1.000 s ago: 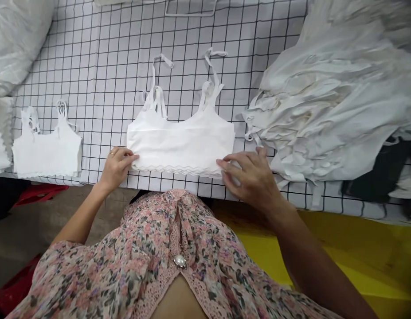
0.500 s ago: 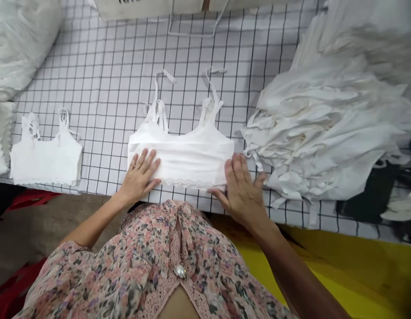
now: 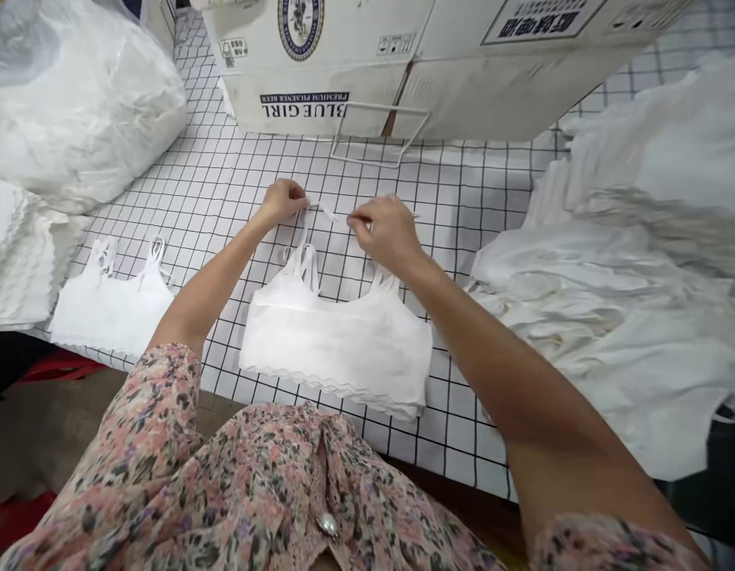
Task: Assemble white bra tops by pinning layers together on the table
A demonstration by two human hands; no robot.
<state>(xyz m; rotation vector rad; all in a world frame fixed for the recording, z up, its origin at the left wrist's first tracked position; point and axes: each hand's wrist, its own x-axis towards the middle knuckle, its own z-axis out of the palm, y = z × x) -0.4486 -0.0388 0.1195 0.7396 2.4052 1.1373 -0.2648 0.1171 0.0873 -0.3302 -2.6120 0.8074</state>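
**Table:** The white table (image 3: 480, 190), ruled with a black grid, is spreading across your whole view, and everything here is lying on it or standing over it.

**Carton:** A cardboard beer carton (image 3: 319, 71) printed "Blue Girl" is sitting along the far side, with a white wire frame (image 3: 379, 135) leaning against its foot.

**Right side:** A heap of white garments (image 3: 605, 317) is sprawling across the right of the table, just beside your right forearm.

**Left side:** A plastic-wrapped white bundle (image 3: 75, 111) is bulging at the far left, and a stack of scallop-edged white pieces (image 3: 16, 254) is lying nearer you.

**Second top:** A smaller white bralette (image 3: 109, 305) is lying flat between that stack and your left arm, with its straps pointing far.

**Main piece:** The white bralette (image 3: 337, 349) is lying flat at the middle of the table's near edge, between your arms, with its scalloped hem toward you and its straps running far.

**Left hand:** Your left hand (image 3: 282, 202) is closing its grip on the left shoulder strap (image 3: 304, 238), well beyond the bralette's neckline.

**Right hand:** Your right hand (image 3: 384, 231), slightly blurred, is clamping its grip on the right shoulder strap (image 3: 382, 274), and a strap tab (image 3: 328, 212) is reaching toward your fingers (image 3: 358, 226).

**You:** Your floral blouse (image 3: 165, 452) is filling the near edge of your view, with a pearl button (image 3: 327, 523) showing at its front.
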